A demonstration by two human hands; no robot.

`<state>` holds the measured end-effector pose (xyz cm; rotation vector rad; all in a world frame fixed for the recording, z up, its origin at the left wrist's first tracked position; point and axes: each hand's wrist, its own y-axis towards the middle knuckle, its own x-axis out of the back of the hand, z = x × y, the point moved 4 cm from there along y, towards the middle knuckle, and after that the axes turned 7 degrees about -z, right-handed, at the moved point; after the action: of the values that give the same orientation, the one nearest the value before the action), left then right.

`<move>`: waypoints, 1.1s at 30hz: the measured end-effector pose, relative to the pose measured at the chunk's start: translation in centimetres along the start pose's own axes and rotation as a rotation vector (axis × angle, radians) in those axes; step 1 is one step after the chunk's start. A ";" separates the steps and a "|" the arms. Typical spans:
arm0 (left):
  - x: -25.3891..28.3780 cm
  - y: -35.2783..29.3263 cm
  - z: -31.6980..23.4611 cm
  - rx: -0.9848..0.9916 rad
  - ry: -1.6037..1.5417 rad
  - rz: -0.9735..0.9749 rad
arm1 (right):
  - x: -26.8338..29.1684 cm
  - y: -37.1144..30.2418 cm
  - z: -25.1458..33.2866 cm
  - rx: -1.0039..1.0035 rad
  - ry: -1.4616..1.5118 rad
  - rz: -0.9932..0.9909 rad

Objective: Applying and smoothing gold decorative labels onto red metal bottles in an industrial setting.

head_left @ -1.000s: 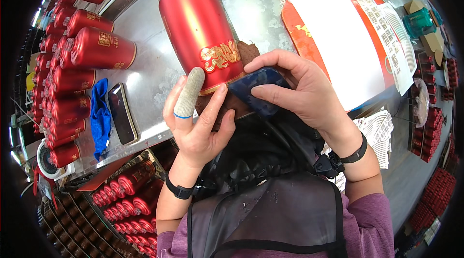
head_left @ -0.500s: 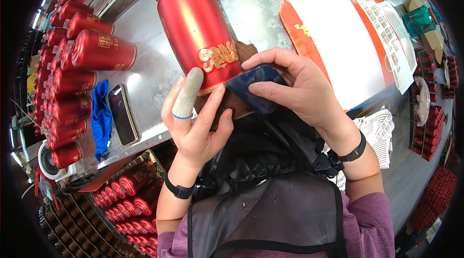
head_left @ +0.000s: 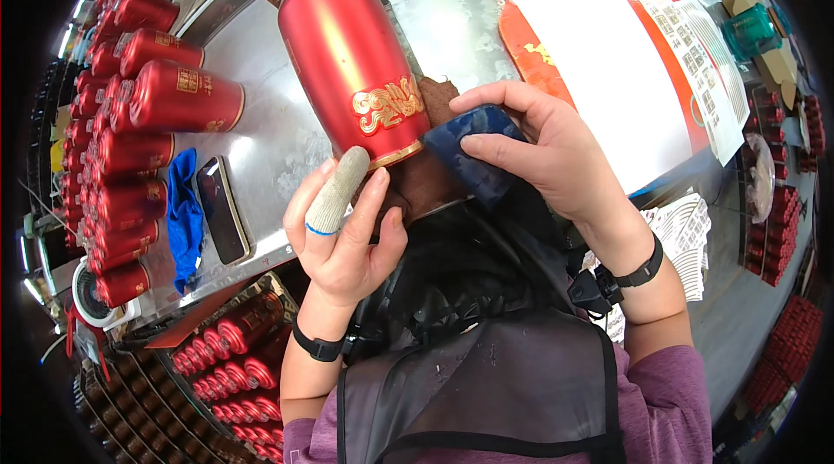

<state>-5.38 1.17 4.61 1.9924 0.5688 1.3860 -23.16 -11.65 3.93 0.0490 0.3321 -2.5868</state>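
A glossy red bottle (head_left: 343, 47) with a raised gold emblem lies tilted in a cradle, its gold-rimmed base toward me. My left hand (head_left: 339, 238) is at that base, fingers spread and stretched out, fingertips at or touching the rim; one finger wears a knitted finger cot (head_left: 337, 190) with a blue edge. My right hand (head_left: 543, 147) grips a flat dark blue, camouflage-patterned pad (head_left: 473, 147) between thumb and fingers, just right of the base. Brown cloth (head_left: 426, 184) shows beneath the base.
Many red bottles (head_left: 187, 95) stand at the left, near a blue cloth (head_left: 184, 221) and a phone (head_left: 223, 208). A white sheet (head_left: 608, 73) and emblem sticker sheets (head_left: 695, 64) lie right. Below left, a crate holds more red bottles (head_left: 234, 334).
The pad in my right hand has moved off the bottle's base to the right and tilted. My left hand has shifted slightly down and left, exposing more of the gold rim.
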 end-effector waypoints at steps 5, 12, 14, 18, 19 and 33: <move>-0.2 0.5 0.0 -0.114 -0.073 0.057 | 0.0 0.0 -0.2 -0.004 0.029 -0.007; -0.9 1.7 -0.5 -0.283 0.061 0.091 | -0.1 -0.1 -0.6 0.014 0.018 -0.021; -1.0 2.3 -1.0 -0.276 0.055 0.129 | 0.0 -0.1 -0.5 0.040 -0.010 -0.030; -1.1 2.1 -1.0 -0.250 0.021 0.197 | 1.6 0.0 0.2 0.068 -0.022 -0.081; -0.8 1.6 -0.6 -0.241 0.026 0.202 | 2.4 0.3 0.6 0.019 -0.045 -0.087; 0.3 1.0 0.6 -0.332 -0.039 0.127 | -2.9 14.3 1.3 -0.175 -0.150 0.425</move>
<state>-4.75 0.49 5.37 1.8049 0.1803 1.4103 -13.35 -22.39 2.26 -0.1240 0.4390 -2.1194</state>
